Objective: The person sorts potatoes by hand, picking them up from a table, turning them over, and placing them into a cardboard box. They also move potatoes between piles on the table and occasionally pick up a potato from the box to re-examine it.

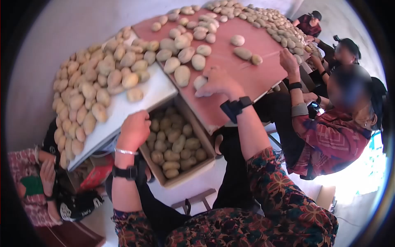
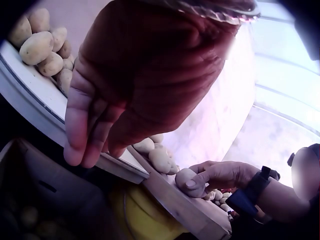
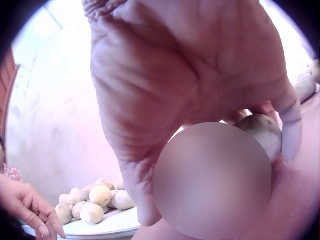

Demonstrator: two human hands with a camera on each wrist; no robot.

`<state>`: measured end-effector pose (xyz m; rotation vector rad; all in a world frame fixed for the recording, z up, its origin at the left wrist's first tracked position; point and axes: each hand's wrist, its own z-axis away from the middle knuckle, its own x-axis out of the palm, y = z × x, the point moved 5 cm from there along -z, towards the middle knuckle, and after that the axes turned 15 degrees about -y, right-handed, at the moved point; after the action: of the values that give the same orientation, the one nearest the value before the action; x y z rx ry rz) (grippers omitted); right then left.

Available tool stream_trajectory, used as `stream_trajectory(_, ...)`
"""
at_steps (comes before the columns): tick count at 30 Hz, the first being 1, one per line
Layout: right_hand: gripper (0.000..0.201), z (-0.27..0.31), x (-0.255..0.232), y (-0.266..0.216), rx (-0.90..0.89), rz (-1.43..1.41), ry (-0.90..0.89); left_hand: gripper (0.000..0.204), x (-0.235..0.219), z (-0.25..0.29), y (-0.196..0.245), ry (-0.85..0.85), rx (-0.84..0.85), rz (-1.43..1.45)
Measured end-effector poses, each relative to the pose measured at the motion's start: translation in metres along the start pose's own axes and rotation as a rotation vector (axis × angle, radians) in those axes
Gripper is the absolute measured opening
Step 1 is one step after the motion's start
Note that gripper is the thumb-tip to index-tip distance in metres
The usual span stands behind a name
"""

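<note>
Right up at the lens, my right hand curls round a potato on the pink board, fingers behind it to drag it edgeward. My left hand hangs loose, holding nothing (over the crate).

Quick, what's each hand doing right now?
Left hand: holds nothing, fingers loosely curled above the box.
Right hand: fingers curled round a potato on the red board.
</note>
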<state>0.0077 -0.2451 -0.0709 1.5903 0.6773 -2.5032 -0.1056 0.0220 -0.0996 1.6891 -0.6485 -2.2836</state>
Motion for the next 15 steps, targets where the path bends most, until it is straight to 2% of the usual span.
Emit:
stream_trajectory(2, 0.061, 0.008, -0.004, -0.002, 0.136, -0.049, -0.017, 0.019, 0.0, 0.001, -0.001, -0.016, -0.026, -0.003)
stream_trajectory(3, 0.061, 0.004, 0.0, 0.002, 0.131, -0.047, -0.033, 0.019, 0.0, 0.0, -0.003, -0.023, -0.04, 0.005)
stream_trajectory(5, 0.061, -0.004, 0.006, 0.002, 0.015, -0.149, 0.077, 0.02, -0.003, 0.002, -0.006, 0.011, 0.046, -0.005)
stream_trajectory(6, 0.06, -0.007, 0.007, 0.001, -0.02, -0.156, 0.073, 0.02, -0.003, 0.003, -0.008, -0.005, 0.026, 0.001)
stream_trajectory(8, 0.06, 0.007, 0.0, -0.026, -0.074, -0.247, -0.008, 0.028, -0.002, 0.002, -0.006, -0.167, -0.04, 0.43)
stream_trajectory(10, 0.061, 0.006, 0.004, -0.048, -0.233, -0.337, -0.147, 0.033, -0.003, 0.003, 0.001, -0.194, -0.026, 0.552)
stream_trajectory(12, 0.065, 0.009, 0.01, -0.062, -0.294, -0.252, -0.128, 0.048, 0.003, 0.003, 0.006, -0.268, 0.066, 0.754)
stream_trajectory(14, 0.079, 0.013, 0.017, -0.082, -0.376, -0.171, -0.078, 0.051, 0.003, 0.011, 0.021, -0.268, 0.068, 0.868)
stream_trajectory(15, 0.079, 0.014, 0.021, -0.089, -0.38, -0.174, -0.081, 0.055, 0.0, 0.013, 0.028, -0.263, 0.086, 0.975)
